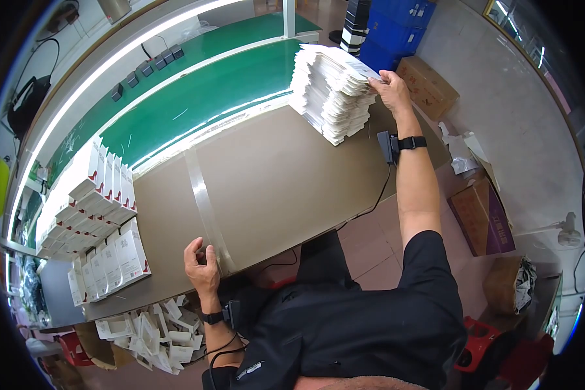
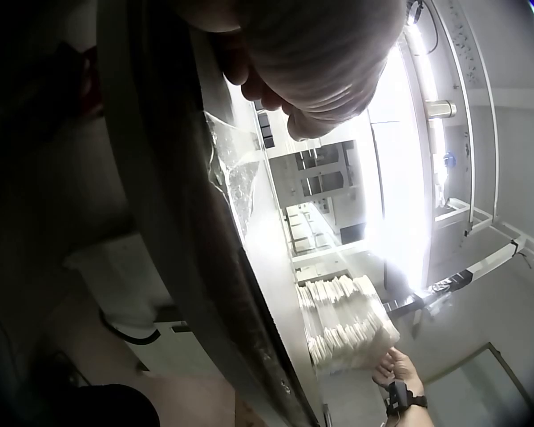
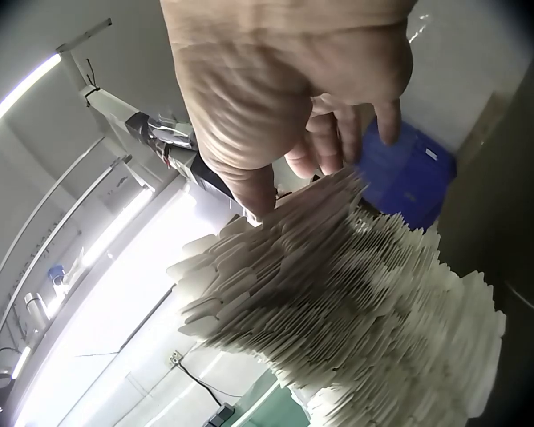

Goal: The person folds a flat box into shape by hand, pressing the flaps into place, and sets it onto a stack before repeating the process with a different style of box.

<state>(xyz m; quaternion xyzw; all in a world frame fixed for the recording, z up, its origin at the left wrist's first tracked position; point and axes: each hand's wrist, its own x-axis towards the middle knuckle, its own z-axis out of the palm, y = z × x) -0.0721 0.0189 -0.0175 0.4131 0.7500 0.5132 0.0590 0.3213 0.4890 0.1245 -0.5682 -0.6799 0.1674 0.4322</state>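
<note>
A tall stack of flat white folded cartons stands at the far right end of the brown table. At its top corner my right hand pinches the edge of a flat carton, thumb on one side and fingers on the other. The right wrist view shows the layered carton edges just under that hand. My left hand is over the table's near edge, beside a strip of clear tape, its fingers loosely bent and holding nothing. In the left wrist view the hand's underside fills the top.
Rows of assembled white boxes with red prints stand at the table's left end. Below them a carton of white cardboard pieces sits by the near edge. Behind runs a green surface. Blue crates and a brown carton stand beyond the stack.
</note>
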